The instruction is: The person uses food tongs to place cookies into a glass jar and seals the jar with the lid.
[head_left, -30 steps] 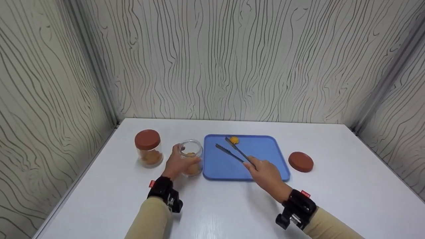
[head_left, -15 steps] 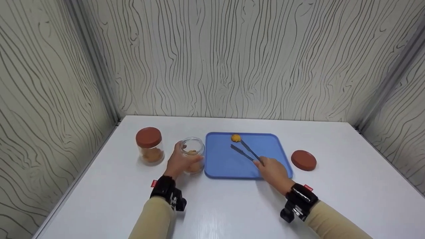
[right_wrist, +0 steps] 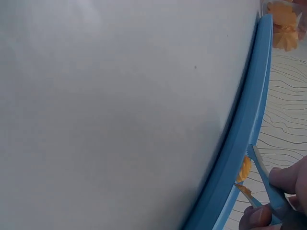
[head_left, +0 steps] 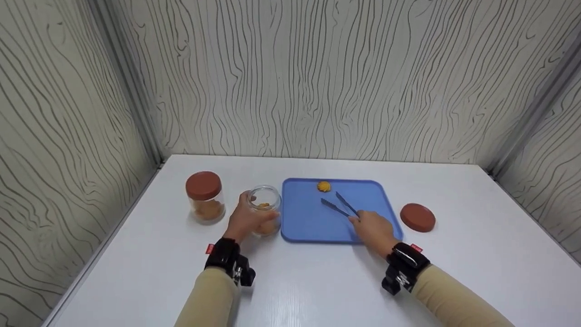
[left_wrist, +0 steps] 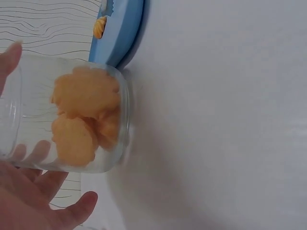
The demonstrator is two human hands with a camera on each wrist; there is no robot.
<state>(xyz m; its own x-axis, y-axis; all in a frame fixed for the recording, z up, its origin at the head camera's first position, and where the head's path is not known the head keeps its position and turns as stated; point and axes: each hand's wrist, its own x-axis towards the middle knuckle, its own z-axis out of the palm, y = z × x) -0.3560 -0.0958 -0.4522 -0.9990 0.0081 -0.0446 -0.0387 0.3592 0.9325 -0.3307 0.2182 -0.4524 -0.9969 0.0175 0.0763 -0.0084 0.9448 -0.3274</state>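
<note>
My left hand point(head_left: 247, 220) grips an open glass jar point(head_left: 263, 209) with several orange cookies inside; the left wrist view shows the jar point(left_wrist: 72, 120) close up with my fingers around it. My right hand point(head_left: 373, 228) holds dark tongs point(head_left: 340, 206) over the blue tray point(head_left: 308, 222), their tips spread apart and empty. One orange cookie point(head_left: 323, 186) lies at the tray's far edge, a little beyond the tong tips. In the right wrist view the tongs point(right_wrist: 263, 179) sit between my fingers, past the tray's rim point(right_wrist: 244, 129).
A second jar point(head_left: 204, 197) with a red-brown lid stands left of the open jar and holds cookies. A loose red-brown lid point(head_left: 417, 217) lies right of the tray. Patterned walls close the white table point(head_left: 299, 281) at the back and both sides.
The tongs drew back toward me, away from the cookie, which stays on the tray's far edge. My left hand kept hold of the open jar.
</note>
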